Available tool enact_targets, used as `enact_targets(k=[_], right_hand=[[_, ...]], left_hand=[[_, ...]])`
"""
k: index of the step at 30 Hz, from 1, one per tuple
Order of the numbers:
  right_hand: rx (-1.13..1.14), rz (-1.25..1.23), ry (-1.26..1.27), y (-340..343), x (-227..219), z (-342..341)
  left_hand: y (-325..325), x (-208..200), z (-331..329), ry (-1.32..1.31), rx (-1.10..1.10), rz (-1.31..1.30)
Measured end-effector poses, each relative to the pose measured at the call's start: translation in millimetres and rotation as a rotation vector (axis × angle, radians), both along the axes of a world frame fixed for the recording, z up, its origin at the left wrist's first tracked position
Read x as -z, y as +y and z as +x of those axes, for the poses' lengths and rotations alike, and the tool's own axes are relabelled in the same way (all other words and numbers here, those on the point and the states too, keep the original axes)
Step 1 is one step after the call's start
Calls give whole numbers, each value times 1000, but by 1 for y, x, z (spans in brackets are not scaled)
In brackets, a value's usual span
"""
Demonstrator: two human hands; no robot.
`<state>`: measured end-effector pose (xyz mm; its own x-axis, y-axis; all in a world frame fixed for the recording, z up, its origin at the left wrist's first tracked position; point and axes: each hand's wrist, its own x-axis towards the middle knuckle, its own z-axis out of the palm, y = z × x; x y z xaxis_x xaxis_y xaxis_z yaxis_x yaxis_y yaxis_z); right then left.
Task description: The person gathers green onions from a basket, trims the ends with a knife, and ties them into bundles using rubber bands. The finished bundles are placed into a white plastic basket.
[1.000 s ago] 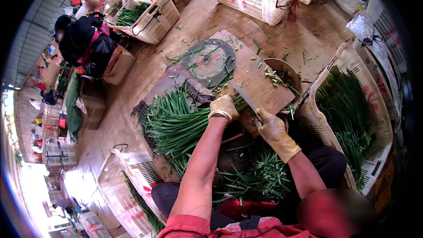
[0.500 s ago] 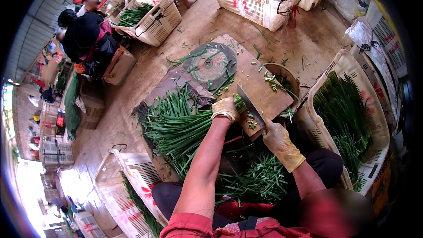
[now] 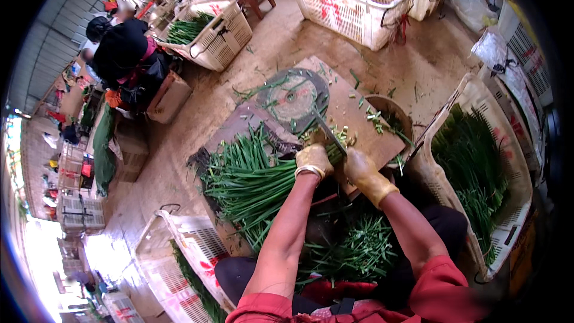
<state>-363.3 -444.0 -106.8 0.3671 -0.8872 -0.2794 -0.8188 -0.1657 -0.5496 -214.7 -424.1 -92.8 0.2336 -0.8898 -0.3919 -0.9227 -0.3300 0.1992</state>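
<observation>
My left hand, in a yellowish glove, is closed round the cut-end side of a thick bundle of green chives. Their long leaves fan out to the left over the board. In my gloved right hand is the handle of a knife, its blade slanting up and left just beyond my left fist. The blade lies close to the stem ends, over a wooden board strewn with short pale stem pieces. The stem ends themselves are mostly hidden by hand and blade.
A round grey disc lies on the board's far part. A round bin stands at its right. Crates hold greens at right and lower left. Cut leaves pile near my lap. Another person sits far left.
My right hand has moved left and up with the knife, bringing the blade across close to my left hand. The left hand still grips the chives. The whole view has shifted slightly.
</observation>
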Motion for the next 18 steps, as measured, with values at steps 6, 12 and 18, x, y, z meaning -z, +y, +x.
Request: enact_targets(k=[6,12,18], right_hand=[[144,-180,182,-16,-18,-52],[139,-345,412,-18,-19,-72],[-642,-636,146,-2,-15,2]], left_hand=[[6,-2,5,21,30,-74],[15,7,-4,17,108,-255],[29,20,5,-43,234,-274]])
